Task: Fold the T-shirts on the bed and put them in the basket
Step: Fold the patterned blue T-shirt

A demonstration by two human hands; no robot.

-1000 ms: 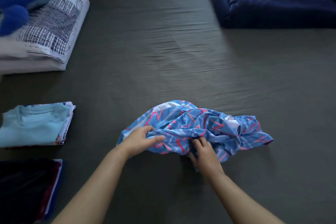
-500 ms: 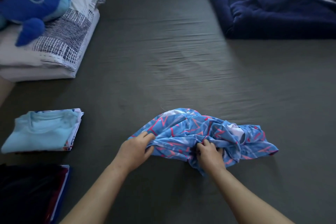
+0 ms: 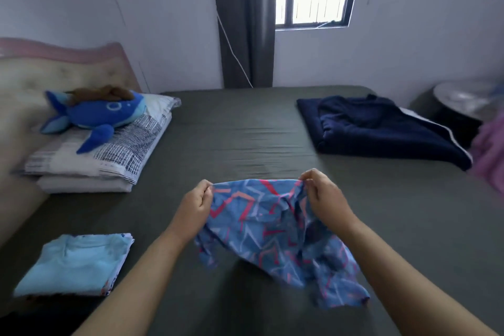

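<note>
A blue T-shirt with red and pale zigzag lines (image 3: 270, 234) hangs in the air over the grey bed (image 3: 245, 139). My left hand (image 3: 195, 206) pinches its upper left edge. My right hand (image 3: 323, 195) pinches the upper right edge. The cloth sags between them and its lower part trails toward the sheet at the right. A folded light blue T-shirt (image 3: 75, 264) lies on the bed at the left. No basket is in view.
A patterned pillow stack (image 3: 109, 155) with a blue plush toy (image 3: 101, 114) sits at the far left by the headboard. A folded navy blanket (image 3: 381, 128) lies at the far right. Pink cloth (image 3: 491, 153) shows at the right edge. A window is behind.
Both hands have lifted the patterned T-shirt off the bed and spread it between them. The head camera has tilted up, so the wall and window now show.
</note>
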